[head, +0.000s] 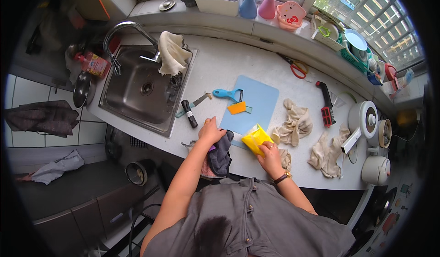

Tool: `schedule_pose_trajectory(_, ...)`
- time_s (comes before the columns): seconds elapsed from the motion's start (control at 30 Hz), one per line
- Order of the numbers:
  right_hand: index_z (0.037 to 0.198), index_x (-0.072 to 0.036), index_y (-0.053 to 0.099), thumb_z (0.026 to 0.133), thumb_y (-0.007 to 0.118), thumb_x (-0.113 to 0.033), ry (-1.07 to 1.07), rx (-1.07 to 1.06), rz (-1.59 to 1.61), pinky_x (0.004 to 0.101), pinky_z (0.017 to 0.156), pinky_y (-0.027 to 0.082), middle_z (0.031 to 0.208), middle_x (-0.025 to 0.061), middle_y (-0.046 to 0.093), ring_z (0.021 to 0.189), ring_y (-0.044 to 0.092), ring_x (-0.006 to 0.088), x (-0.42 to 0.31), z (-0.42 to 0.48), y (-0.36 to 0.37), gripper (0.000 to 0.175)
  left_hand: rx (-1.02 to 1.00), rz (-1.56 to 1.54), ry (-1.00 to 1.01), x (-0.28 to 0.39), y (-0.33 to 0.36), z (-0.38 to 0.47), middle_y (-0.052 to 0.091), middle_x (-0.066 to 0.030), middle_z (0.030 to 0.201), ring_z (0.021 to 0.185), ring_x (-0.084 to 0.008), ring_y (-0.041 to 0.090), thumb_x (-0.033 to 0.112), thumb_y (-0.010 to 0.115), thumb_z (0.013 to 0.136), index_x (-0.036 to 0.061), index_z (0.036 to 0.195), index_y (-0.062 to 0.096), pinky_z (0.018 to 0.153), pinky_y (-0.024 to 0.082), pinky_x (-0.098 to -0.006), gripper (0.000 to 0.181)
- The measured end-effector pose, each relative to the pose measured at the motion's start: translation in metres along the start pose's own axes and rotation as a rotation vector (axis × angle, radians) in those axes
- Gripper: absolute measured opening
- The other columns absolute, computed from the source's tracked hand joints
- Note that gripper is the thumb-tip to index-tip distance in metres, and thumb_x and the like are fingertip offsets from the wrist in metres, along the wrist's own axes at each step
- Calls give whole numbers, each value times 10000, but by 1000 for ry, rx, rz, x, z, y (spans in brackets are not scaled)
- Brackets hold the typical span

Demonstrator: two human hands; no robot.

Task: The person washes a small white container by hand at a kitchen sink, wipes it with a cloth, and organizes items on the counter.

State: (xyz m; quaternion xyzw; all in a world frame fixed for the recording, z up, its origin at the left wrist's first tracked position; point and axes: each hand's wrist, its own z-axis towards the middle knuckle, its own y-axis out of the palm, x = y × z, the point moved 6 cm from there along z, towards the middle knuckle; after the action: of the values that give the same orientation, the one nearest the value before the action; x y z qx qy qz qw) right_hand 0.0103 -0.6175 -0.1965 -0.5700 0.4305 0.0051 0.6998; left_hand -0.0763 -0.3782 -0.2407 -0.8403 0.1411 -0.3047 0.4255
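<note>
My right hand (270, 155) grips the lower right side of a yellow plastic-wrapped packet (257, 140), above the near right corner of a light blue cutting board (263, 95). My left hand (211, 131) rests at a dark grey cloth (220, 154) by the counter's near edge; whether its fingers grip the cloth is hidden. On or partly over the board lie a blue peeler (225, 93) and an orange scraper-like piece (237, 108). A black roll (189, 113) lies across the handle of a small knife (199, 100), left of the board.
At the left is a steel sink (137, 92) with a cream cloth (172, 54) over its faucet base. Crumpled beige cloths (297, 121), red-handled scissors (298, 68), a red and black knife sharpener (326, 105) and a white electric pot (361, 119) are to the right.
</note>
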Motion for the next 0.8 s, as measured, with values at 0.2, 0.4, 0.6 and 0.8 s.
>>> schedule_pose_trajectory(0.2, 1052, 0, 551, 741, 655, -207, 250, 168, 176, 414, 847, 418, 1026, 199, 561, 964, 519, 361, 33, 35, -19, 388, -136, 64, -130, 18, 17, 22, 588, -144, 1053, 977, -298, 581, 347, 729, 650, 19, 1082, 536, 808, 480, -394, 575)
schedule_pose_trajectory(0.4, 1063, 34, 538, 750, 637, -296, 653, 201, -87, 430, 854, 411, 1015, 251, 540, 972, 509, 390, 81, 56, 22, 465, -170, -251, -105, 0, 51, 33, 645, -146, 937, 877, -263, 619, 342, 760, 606, 6, 919, 603, 760, 484, -350, 486)
schedule_pose_trajectory(0.6, 987, 35, 577, 728, 660, -236, 504, 59, 119, 383, 827, 436, 959, 228, 553, 923, 533, 349, 81, 42, 36, 383, -196, -425, -131, -33, 71, 33, 651, -148, 732, 686, -233, 633, 274, 769, 564, -29, 730, 613, 646, 493, -325, 378)
schedule_pose_trajectory(0.8, 1017, -59, 597, 694, 644, -100, 289, 377, 104, 389, 822, 432, 1019, 140, 556, 948, 519, 323, 69, 33, -30, 329, -162, -380, -234, -63, 56, 5, 639, -148, 738, 706, -217, 621, 243, 708, 635, -1, 764, 615, 659, 485, -322, 291)
